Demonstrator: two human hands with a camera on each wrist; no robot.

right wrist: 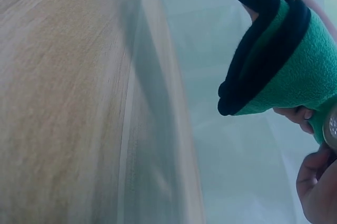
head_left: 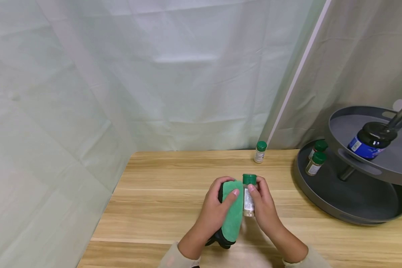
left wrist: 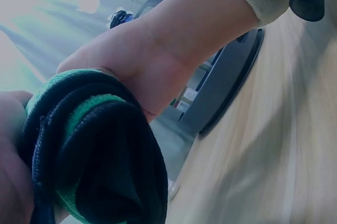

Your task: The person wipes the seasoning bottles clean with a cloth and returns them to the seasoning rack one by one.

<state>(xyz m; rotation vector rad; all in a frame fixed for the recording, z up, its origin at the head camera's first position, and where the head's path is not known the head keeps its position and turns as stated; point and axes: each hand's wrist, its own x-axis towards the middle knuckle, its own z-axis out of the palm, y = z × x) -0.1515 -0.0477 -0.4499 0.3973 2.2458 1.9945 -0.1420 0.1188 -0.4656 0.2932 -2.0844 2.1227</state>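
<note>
Green cloth (head_left: 233, 219) is gripped by the fingers of the left hand (head_left: 213, 209). Fingers of the right hand (head_left: 265, 209) grip the jar (head_left: 249, 200) beside it, above the bench (head_left: 147, 208); insufficient pressure could drop the jar.

Head view: from above your near side, forward and down over the tabletop (head_left: 147, 208) to the far curtain (head_left: 194, 74). Your left-wrist view: tilted, close to the cloth (left wrist: 121, 166), facing right toward the tiered tray (left wrist: 231, 84). Your right-wrist view: tilted, facing left; all three share the cloth.
</note>
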